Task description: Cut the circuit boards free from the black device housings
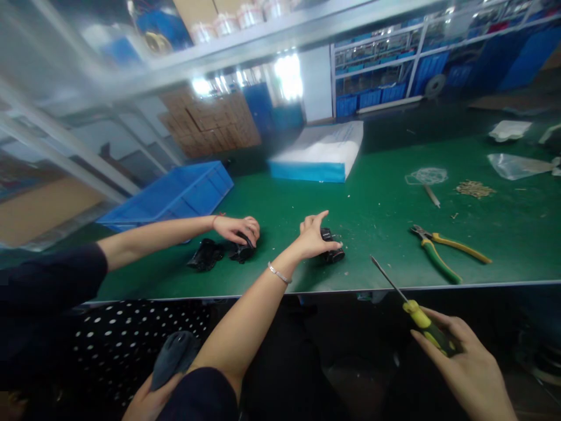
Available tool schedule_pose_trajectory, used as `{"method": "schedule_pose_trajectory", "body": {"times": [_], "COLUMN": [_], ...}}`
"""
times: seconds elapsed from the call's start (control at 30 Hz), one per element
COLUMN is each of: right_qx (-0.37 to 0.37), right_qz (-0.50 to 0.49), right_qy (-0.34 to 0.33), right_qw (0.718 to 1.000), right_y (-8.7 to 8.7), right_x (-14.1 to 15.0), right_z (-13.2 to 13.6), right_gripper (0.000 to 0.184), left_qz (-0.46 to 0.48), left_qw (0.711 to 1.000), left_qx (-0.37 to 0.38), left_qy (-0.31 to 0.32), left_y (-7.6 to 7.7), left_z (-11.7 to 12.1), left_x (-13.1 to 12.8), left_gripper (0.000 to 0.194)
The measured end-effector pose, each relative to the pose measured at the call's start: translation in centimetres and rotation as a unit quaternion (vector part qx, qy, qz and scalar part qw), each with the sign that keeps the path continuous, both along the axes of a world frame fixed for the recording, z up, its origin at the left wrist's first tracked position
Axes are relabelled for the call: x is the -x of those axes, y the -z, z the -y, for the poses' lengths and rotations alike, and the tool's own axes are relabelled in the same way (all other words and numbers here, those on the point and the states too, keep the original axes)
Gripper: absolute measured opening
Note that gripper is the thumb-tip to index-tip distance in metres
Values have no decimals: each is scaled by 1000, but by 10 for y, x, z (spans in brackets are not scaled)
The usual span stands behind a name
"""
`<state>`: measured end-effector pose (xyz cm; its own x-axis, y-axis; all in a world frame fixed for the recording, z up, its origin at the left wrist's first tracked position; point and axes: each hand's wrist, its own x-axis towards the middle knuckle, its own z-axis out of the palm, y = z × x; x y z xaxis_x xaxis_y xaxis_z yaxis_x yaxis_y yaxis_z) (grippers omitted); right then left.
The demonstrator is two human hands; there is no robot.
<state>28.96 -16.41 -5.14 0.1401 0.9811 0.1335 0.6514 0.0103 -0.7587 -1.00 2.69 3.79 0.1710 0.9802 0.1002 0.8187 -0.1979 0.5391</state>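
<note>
My left hand (312,237), with a silver bracelet at its wrist, reaches over the bench. Its thumb and index finger are spread around a small black plastic part (333,252) lying near the front edge; the thumb overlaps the part. Held in front of the bench edge, my right hand (468,356) grips the yellow and dark-green handle of a screwdriver (418,316), its metal shaft pointing up and left over the green top. Pliers (432,240) with one yellow and one green handle lie to the right of the black part, touched by neither hand.
At left, a co-worker's hand (239,229) touches a black part (241,251) beside another black part (205,255). Their other hand (149,394) holds a grey object (175,352). A blue bin (175,193), a white-and-blue bag (315,152) and a pile of small pieces (474,188) lie behind.
</note>
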Motion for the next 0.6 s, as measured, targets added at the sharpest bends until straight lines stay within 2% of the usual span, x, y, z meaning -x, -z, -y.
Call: {"method": "schedule_pose_trajectory", "body": {"times": [0.1, 0.2, 0.37, 0.47, 0.5, 0.53, 0.6], "right_qx": [58, 104, 177, 254, 278, 295, 304], "right_qz": [-66, -157, -257, -333, -354, -370, -393], "right_qy": [17, 29, 26, -8, -26, -44, -64], "right_qw": [996, 982, 950, 908, 893, 880, 865], "right_y": [1, -2, -5, -2, -1, 0, -2], "right_x": [-2, 1, 3, 3, 5, 7, 12], "right_z": [2, 2, 4, 8, 10, 11, 14], "right_gripper": [54, 63, 68, 75, 77, 78, 76], "left_qz": [5, 29, 23, 21, 39, 62, 96], "left_qw": [996, 992, 976, 961, 961, 967, 988], "left_qx": [80, 126, 140, 140, 127, 102, 32], "left_qy": [-25, 5, 162, 237, 243, 223, 115], "left_y": [-7, -13, -34, -44, -44, -42, -29], "left_z": [3, 2, -1, 2, 4, 6, 9], "left_x": [7, 11, 23, 32, 33, 31, 22], "left_gripper": [111, 107, 88, 78, 78, 75, 57]}}
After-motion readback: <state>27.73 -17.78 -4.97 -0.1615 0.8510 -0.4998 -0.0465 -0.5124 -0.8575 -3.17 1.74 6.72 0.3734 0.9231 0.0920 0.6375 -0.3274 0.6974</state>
